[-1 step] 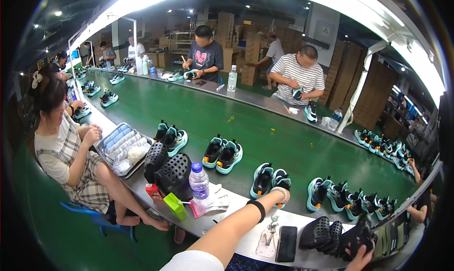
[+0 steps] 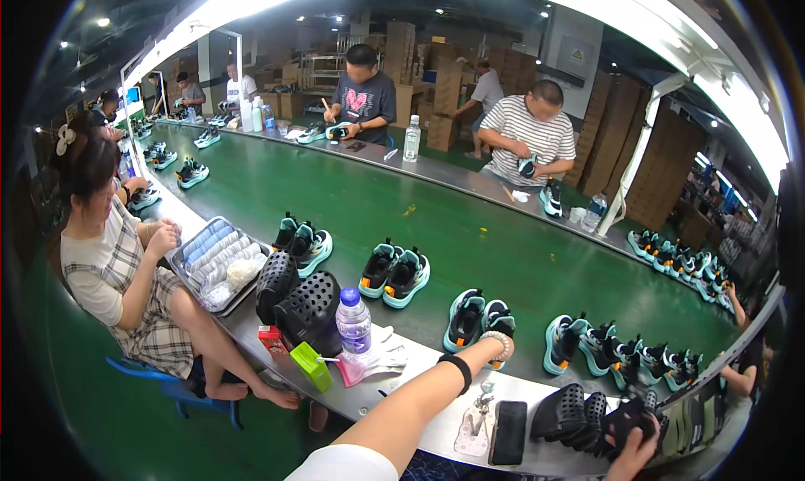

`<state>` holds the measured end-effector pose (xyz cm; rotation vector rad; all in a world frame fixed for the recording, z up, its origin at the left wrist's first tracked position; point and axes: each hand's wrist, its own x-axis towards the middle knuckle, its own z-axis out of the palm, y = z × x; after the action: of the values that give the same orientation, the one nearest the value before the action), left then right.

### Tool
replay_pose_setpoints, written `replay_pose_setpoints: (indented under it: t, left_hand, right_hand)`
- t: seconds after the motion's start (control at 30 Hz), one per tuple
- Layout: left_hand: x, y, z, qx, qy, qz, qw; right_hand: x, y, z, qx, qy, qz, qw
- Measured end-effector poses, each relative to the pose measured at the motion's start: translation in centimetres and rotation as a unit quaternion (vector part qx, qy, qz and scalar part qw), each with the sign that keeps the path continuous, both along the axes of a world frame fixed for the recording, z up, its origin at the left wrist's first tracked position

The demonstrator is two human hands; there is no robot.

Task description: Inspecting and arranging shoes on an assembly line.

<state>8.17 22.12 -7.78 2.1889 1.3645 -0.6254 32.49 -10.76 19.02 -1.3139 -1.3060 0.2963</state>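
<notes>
My left arm crosses the bench to a pair of black sneakers with pale blue soles (image 2: pixel 464 323). At the right shoe of the pair, my left hand (image 2: pixel 496 348) reaches the opening, its fingers hidden from view. Lower right, my right hand (image 2: pixel 639 449) is closed around a black perforated clog (image 2: pixel 625 421), slightly blurred. Beside it on the bench stand more black clogs (image 2: pixel 560 414). A dark phone (image 2: pixel 508 433) and a small pale tray with metal pieces (image 2: pixel 475 428) lie between my arms.
Several sneakers (image 2: pixel 625 353) line the green belt (image 2: pixel 402 213) to the right. On the left are a purple-capped bottle (image 2: pixel 353 322), black clogs (image 2: pixel 309 309), a green box (image 2: pixel 311 367), white gloves (image 2: pixel 381 357) and a tray of rolled cloths (image 2: pixel 220 263). A person (image 2: pixel 126 263) sits beside it; others work opposite.
My right hand has shifted a little left with the black clog, which has turned slightly. My left hand has not visibly moved.
</notes>
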Motion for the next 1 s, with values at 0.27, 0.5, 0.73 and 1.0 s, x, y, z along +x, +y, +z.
replay_pose_setpoints:
  t: [0.27, 0.5, 0.73, 1.0]
  left_hand:
    - [-0.5, -8.2, 8.4, 0.256, -0.067, 0.08, 0.961]
    - [-4.8, -14.8, 8.0, 0.424, -0.124, 0.223, 0.869]
    - [-5.8, -14.6, 5.2, 0.392, -0.206, 0.252, 0.86]
    - [-5.8, -13.5, 4.1, 0.399, -0.172, 0.265, 0.861]
  right_hand:
    - [-11.7, 10.6, -0.5, -0.153, -0.198, 0.134, 0.959]
    - [-15.9, 20.8, -7.3, -0.136, -0.394, 0.184, 0.89]
    - [-20.0, 25.3, -13.1, -0.131, -0.491, 0.161, 0.846]
    - [-23.2, 26.7, -18.4, -0.189, -0.527, 0.048, 0.827]
